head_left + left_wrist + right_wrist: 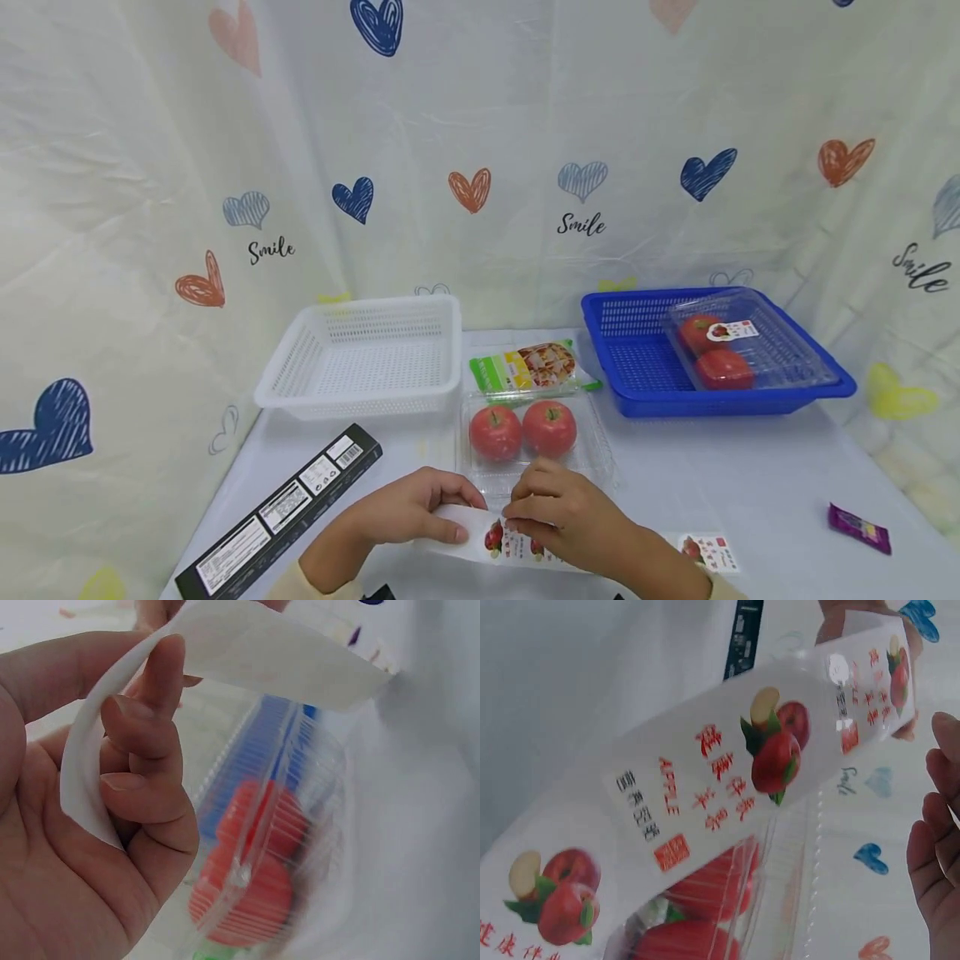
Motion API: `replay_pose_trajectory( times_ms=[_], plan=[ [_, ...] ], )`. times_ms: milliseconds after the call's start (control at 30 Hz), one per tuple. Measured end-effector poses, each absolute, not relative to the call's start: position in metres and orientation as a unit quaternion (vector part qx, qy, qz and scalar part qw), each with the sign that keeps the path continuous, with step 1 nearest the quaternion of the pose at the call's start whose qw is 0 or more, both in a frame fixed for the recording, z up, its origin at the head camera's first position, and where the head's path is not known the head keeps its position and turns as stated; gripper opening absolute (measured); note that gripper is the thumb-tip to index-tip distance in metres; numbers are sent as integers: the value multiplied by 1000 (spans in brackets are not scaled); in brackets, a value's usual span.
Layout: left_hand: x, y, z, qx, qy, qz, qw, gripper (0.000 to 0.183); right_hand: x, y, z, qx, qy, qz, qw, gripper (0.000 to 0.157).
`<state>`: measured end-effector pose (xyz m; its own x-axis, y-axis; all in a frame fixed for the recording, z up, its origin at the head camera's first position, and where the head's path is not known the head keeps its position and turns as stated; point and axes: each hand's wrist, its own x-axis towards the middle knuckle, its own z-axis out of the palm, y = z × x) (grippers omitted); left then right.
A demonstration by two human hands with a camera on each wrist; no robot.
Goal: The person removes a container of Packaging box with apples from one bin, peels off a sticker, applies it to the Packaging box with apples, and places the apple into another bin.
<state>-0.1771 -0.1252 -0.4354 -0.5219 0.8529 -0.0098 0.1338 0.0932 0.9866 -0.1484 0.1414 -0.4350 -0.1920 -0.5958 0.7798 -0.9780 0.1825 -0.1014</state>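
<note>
My left hand [420, 512] pinches the left end of a white strip of printed apple stickers [480, 533] between thumb and fingers. In the left wrist view the strip's plain back [277, 660] curves past the fingers. Over the strip's middle hovers my right hand [558, 517]; in the right wrist view its loosely bent fingers [937, 847] stand apart from the strip. Just beyond both hands sits a clear plastic box [600, 450] with two red apples [550, 427]. A printed sticker piece [708, 552] shows past the right forearm; whether it joins the strip I cannot tell.
A white basket [360, 400] stands back left. In the blue basket [622, 392], back right, a labelled clear box [787, 358] holds two apples. A green food packet [525, 367] lies between them. A long black box [281, 508] lies left, a purple packet [858, 529] right.
</note>
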Motion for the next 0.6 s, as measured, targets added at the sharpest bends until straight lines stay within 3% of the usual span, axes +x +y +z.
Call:
replay_pose_trajectory(
  times_ms=[600],
  plan=[
    [-180, -108, -430, 394, 531, 656, 365, 46, -143, 129, -413, 611, -685, 268, 294, 11]
  ],
)
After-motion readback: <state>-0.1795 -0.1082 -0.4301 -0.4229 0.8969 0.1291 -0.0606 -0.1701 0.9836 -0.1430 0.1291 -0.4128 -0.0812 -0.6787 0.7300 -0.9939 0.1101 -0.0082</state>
